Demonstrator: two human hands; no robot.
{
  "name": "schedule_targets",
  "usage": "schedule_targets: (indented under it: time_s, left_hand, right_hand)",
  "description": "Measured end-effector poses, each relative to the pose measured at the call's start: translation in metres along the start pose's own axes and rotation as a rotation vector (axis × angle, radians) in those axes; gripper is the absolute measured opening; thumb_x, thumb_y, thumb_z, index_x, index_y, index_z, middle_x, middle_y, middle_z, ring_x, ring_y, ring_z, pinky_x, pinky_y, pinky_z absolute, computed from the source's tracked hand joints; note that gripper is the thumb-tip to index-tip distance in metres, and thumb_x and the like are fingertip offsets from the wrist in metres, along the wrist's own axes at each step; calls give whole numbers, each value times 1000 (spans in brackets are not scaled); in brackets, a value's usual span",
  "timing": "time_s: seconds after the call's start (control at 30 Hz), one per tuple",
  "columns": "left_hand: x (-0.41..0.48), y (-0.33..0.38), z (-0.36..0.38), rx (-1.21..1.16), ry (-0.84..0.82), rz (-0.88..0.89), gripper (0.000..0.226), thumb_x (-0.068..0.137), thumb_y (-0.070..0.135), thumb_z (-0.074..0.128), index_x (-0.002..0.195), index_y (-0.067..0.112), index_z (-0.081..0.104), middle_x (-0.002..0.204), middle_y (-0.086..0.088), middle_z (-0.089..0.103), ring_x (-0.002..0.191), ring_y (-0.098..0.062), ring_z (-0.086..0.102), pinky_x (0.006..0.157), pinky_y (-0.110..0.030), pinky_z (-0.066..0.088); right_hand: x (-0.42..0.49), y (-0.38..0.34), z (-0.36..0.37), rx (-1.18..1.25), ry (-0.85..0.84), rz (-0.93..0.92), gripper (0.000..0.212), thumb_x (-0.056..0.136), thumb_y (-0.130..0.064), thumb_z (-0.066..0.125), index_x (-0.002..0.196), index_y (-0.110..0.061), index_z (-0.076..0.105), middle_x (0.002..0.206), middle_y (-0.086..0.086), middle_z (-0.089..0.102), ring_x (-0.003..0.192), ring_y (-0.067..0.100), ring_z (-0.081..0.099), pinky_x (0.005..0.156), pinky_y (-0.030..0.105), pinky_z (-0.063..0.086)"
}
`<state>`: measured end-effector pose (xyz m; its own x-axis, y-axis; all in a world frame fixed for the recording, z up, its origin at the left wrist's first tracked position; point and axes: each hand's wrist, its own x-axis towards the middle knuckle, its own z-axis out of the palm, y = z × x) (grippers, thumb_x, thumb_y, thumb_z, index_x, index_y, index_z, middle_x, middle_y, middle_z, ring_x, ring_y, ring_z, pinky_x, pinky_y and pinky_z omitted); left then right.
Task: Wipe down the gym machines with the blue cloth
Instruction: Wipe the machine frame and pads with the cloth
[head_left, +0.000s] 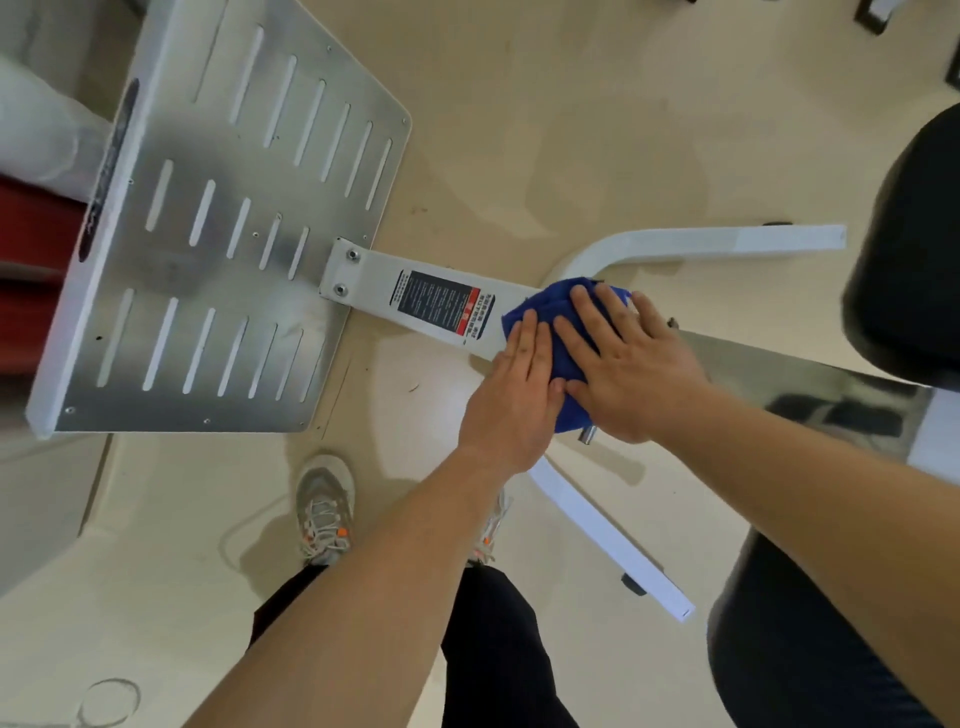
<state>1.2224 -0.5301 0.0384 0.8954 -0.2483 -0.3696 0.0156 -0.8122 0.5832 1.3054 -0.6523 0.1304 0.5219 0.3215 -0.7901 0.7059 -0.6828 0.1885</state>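
A folded blue cloth (566, 332) lies on the white beam (374, 283) of a gym machine, just right of a black and red warning label (441, 306). My left hand (514, 400) lies flat on the cloth's left side, fingers together and pointing up the frame. Over the cloth's right side my right hand (628, 364) presses flat with fingers spread. Most of the cloth is hidden under both hands. The beam joins a slotted metal footplate (234, 218) on the left.
A white curved floor bar (701, 244) runs right and another white leg (613, 545) runs down. A black padded seat (914, 249) is at the right edge. My shoes (324, 506) stand on the beige floor below the footplate.
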Motion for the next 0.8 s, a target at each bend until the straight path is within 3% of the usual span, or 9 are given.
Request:
schedule_targets:
  time_s: [0.2,0.4,0.53,0.67,0.8]
  left_hand:
    - [24,-76,18,45,5,0,67,101,38,-4,154,-3,5,162,-20,1,152,-27,1,123,-39,12]
    - [47,-161,34,-63,5,-47,69,97,46,-3,154,7,-8,164,-7,-10,151,-16,-9,123,-29,-1]
    - [58,-218,47,-55,-35,-34,67,98,45,-1,155,10,-8,163,-2,-15,150,-12,-12,123,-32,2]
    - [70,-276,41,183,-81,-8,66,99,45,0,155,10,-8,164,-4,-12,151,-14,-7,123,-36,10]
    - [73,-316,25,389,-180,103,63,106,39,19,155,9,-7,163,-6,-13,151,-16,-6,123,-32,0]
  right_hand:
    - [68,-30,-1,-22,75,-49,69,99,-52,4,157,-16,-10,163,15,-18,151,33,-15,122,49,-7]
    - [144,-74,-3,-64,133,-44,69,102,-52,11,158,-14,-2,164,17,-7,151,36,-5,122,51,-1]
    - [190,-107,2,-90,127,-2,69,102,-53,11,158,-16,-4,165,15,-9,151,35,-7,121,51,-4]
    - [231,-143,0,-88,157,55,70,102,-55,9,158,-16,-6,165,13,-11,152,32,-10,121,50,-7]
    - [245,-172,2,-37,165,94,70,103,-55,11,157,-15,-8,164,14,-14,151,32,-14,121,49,-10]
